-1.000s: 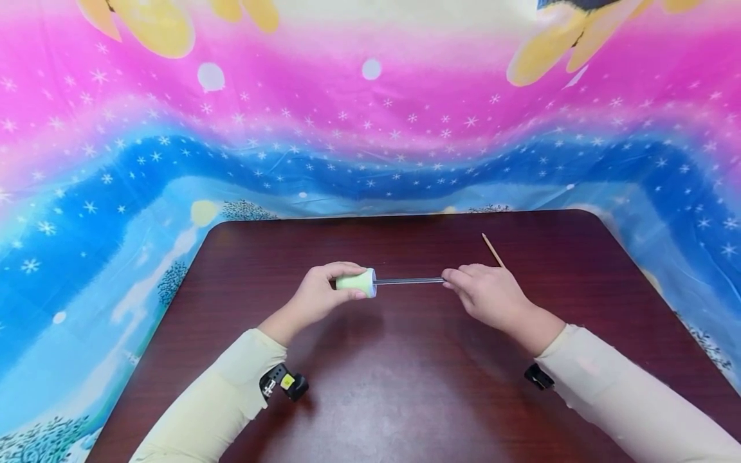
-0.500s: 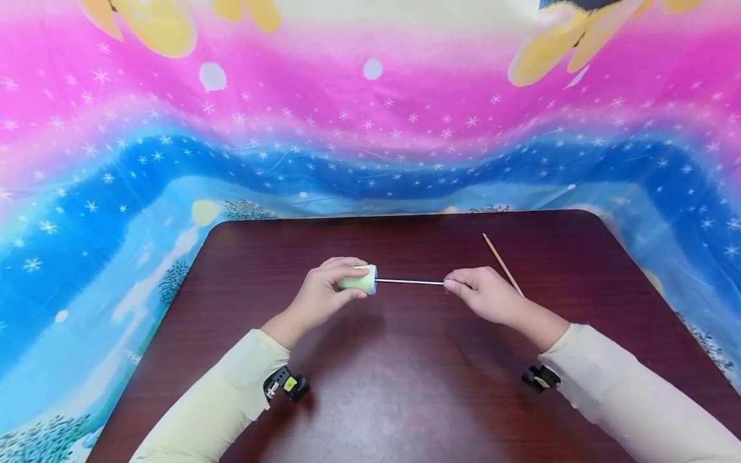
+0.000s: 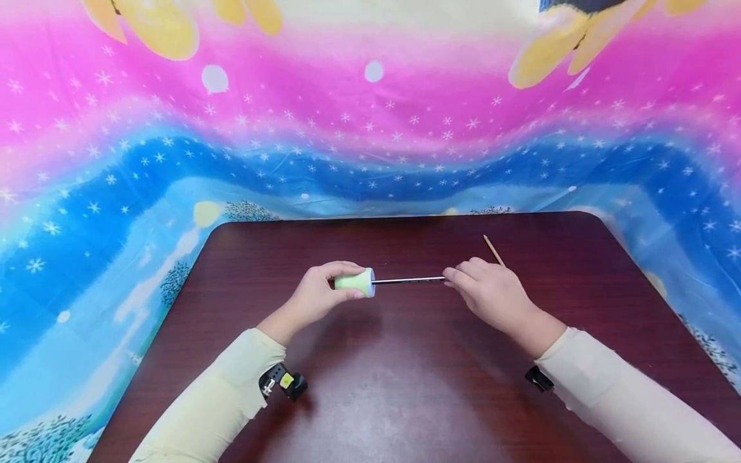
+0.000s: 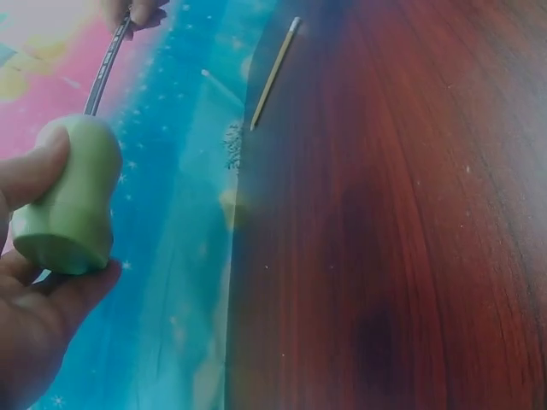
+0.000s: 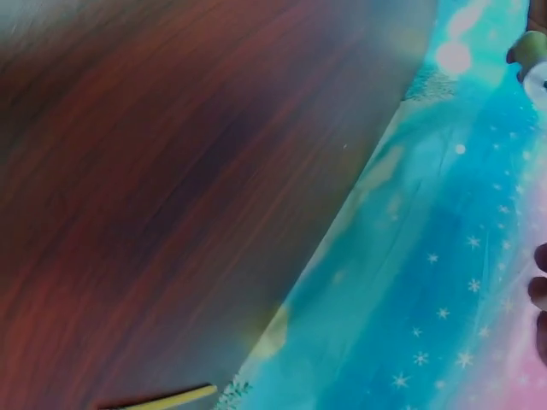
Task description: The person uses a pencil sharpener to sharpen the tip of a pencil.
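In the head view my left hand [image 3: 312,299] grips a pale green pencil sharpener [image 3: 352,283] between thumb and fingers, its white end facing right. A slim dark pencil [image 3: 408,280] runs level from that white end to my right hand [image 3: 493,292], whose fingertips pinch its far end. The left wrist view shows the sharpener's [image 4: 73,188] waisted body and small print along the pencil [image 4: 107,73]. At the right wrist view's edge, only a few right fingers [image 5: 540,290] and part of the sharpener [image 5: 534,77] show. Both are held above the table.
A yellow wooden pencil [image 3: 493,249] with a white eraser end lies on the dark red-brown table [image 3: 399,386], partly behind my right hand. A printed pink and blue cloth [image 3: 370,141] hangs around the table's far and side edges.
My right hand rolls back and forth at the pencil's end, turning the pencil, whose visible side shifts between dark and bright. The left hand with the sharpener stays almost in place.
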{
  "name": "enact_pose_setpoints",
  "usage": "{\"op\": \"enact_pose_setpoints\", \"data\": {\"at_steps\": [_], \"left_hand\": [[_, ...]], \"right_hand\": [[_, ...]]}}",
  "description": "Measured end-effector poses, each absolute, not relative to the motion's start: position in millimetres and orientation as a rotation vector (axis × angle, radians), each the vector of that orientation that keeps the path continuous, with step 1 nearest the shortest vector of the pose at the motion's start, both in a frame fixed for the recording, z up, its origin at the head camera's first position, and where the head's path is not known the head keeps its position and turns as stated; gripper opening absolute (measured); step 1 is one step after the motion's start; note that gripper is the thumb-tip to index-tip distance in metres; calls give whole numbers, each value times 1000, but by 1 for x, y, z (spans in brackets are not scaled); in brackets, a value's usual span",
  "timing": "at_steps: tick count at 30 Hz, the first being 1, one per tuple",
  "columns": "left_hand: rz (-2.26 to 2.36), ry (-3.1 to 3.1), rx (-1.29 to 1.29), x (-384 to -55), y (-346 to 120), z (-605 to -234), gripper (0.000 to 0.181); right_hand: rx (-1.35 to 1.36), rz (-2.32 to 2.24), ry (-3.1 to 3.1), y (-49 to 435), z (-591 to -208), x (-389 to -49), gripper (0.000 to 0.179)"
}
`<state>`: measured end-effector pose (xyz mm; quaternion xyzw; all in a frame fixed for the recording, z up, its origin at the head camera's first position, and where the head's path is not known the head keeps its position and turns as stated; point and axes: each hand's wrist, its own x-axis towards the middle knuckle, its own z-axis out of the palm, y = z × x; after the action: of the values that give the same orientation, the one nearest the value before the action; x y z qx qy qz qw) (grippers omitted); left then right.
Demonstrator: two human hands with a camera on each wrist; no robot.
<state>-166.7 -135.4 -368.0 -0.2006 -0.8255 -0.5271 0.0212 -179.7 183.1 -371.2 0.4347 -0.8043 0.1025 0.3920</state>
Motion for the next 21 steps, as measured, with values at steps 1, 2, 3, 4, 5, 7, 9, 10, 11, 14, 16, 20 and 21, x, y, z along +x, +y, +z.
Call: {"op": "enact_pose_setpoints", "data": {"at_steps": [1, 2, 3, 4, 5, 7, 9, 10, 11, 14, 16, 20, 21], "left_hand": [[-1637, -2567, -623, -166, -135, -367, 38], [-1636, -2570, -627, -166, -135, -368, 38], [-1637, -2572, -631, -166, -135, -368, 38], [-1635, -2569, -639, -166, -135, -368, 38], [-1632, -2566, -647, -166, -135, -368, 38], [-1608, -2551, -671, -165, -134, -369, 38], [-1585, -2527, -706, -164, -134, -369, 39], [-1573, -2515, -724, -164, -134, -370, 38], [-1550, -2501, -746, -164, -133, -370, 38], [-1458, -2453, -822, -163, -132, -370, 38], [-1391, -2426, -856, -163, -132, -370, 37], [-1333, -2408, -875, -163, -131, -371, 38], [-1353, -2421, -861, -163, -131, -371, 38]], "right_hand": [[1113, 249, -1992, 183, -372, -180, 38], [1119, 244, -1968, 182, -372, -180, 37], [1125, 242, -1951, 182, -372, -179, 37], [1131, 248, -1951, 181, -372, -178, 37], [1138, 255, -1973, 181, -371, -176, 37], [1153, 280, -2063, 182, -370, -174, 32], [1149, 319, -2216, 183, -367, -170, 22], [1143, 349, -2307, 183, -365, -169, 17], [1135, 398, -2404, 183, -363, -168, 14], [1075, 609, -2674, 184, -355, -166, 15], [1019, 803, -2836, 184, -350, -165, 17], [933, 925, -2956, 184, -347, -166, 18], [945, 864, -2933, 184, -348, -166, 19]]}}
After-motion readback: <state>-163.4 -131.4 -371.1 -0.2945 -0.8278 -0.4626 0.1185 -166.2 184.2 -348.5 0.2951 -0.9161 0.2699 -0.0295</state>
